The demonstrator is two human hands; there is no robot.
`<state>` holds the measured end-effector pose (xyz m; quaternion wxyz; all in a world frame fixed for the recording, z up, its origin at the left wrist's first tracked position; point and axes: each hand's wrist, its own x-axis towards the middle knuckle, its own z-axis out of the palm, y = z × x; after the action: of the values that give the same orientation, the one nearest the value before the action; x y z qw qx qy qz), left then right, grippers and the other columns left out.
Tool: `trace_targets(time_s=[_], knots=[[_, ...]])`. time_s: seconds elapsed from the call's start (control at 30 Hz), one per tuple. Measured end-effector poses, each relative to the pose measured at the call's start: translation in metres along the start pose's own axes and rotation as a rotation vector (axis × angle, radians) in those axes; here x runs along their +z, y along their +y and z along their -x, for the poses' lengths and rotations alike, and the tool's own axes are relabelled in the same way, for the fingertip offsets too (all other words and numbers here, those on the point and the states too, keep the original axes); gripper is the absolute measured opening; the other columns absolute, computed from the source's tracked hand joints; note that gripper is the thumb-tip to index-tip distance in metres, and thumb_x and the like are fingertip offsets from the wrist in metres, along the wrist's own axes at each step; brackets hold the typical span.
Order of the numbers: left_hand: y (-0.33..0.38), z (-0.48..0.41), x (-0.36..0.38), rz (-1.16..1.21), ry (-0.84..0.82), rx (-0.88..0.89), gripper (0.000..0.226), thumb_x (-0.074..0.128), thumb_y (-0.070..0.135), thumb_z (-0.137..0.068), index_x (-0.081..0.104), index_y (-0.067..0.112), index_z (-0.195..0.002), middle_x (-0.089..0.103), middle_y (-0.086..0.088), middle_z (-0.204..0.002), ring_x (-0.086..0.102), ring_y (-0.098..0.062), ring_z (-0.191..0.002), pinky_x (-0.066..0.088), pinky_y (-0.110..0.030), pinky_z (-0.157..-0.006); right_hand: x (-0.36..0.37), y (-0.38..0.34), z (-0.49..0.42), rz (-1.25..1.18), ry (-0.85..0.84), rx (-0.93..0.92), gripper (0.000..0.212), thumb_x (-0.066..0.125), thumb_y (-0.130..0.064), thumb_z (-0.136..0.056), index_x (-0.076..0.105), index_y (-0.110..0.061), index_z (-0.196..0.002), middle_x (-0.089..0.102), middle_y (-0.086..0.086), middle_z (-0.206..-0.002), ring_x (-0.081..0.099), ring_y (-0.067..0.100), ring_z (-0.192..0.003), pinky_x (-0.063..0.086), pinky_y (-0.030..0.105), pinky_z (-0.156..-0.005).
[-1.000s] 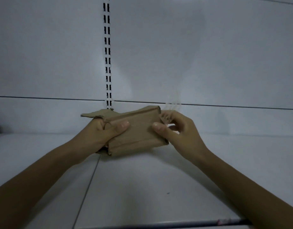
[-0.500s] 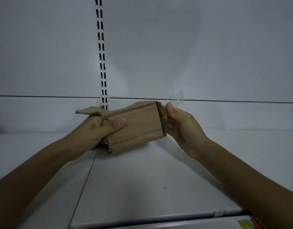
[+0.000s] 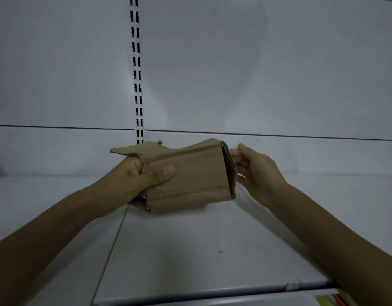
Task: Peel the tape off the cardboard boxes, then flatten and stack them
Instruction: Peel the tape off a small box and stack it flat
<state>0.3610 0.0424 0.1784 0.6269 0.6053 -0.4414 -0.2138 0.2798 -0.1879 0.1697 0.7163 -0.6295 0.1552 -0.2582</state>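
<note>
A small brown cardboard box (image 3: 190,175) is held in the air above a white shelf (image 3: 190,250). My left hand (image 3: 139,177) grips its left end, thumb across the front face, with a torn flap (image 3: 135,147) sticking out above the fingers. My right hand (image 3: 254,166) is at the box's right end, fingers curled and pinching a strip of clear tape (image 3: 248,142) that stretches from the box's end. The tape is thin and hard to make out against the wall.
White back panels rise behind the shelf, with a slotted upright rail (image 3: 136,69) left of centre. The shelf's front edge (image 3: 212,294) runs along the bottom, with a coloured label (image 3: 327,301) at the lower right corner. A seam (image 3: 111,250) divides the shelf boards.
The box has turned so its right end shows. My right hand has moved from the front face to that end and pulled clear tape away from it.
</note>
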Motion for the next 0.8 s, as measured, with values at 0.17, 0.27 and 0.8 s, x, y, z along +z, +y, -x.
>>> trace_targets(time_s=[0.17,0.27,0.8], knots=[[0.0,-0.004,-0.015,-0.04,0.059,-0.013,0.071,0.079,0.076,-0.023,0.077,0.031,-0.078,0.074,0.001,-0.074,0.069,-0.01,-0.062,0.052,-0.023,-0.045,0.007,0.004,-0.003,0.018,-0.107,0.1,0.075,0.037,-0.075,-0.083,0.059,-0.014,-0.121,0.068,0.01,-0.115,0.063,0.025,-0.109,0.044,0.041,-0.1],[-0.006,-0.01,-0.025,-0.211,0.166,-0.001,0.073,0.07,0.085,-0.024,0.074,0.023,-0.062,0.071,0.007,-0.065,0.066,-0.003,-0.057,0.049,-0.014,-0.049,0.008,-0.003,0.001,-0.034,-0.085,0.024,0.069,0.035,-0.068,-0.09,0.062,-0.01,-0.117,0.071,0.007,-0.102,0.068,0.018,-0.092,0.053,0.032,-0.081],[-0.007,-0.009,-0.05,-1.173,0.7,0.251,0.037,0.035,0.044,-0.097,0.059,0.017,-0.091,0.062,-0.001,-0.094,0.057,-0.017,-0.079,0.043,-0.033,-0.067,0.017,0.013,0.014,0.638,0.221,-0.744,0.024,0.054,-0.046,-0.093,0.061,-0.024,-0.085,0.065,-0.016,-0.078,0.062,0.001,-0.075,0.05,0.028,-0.067]])
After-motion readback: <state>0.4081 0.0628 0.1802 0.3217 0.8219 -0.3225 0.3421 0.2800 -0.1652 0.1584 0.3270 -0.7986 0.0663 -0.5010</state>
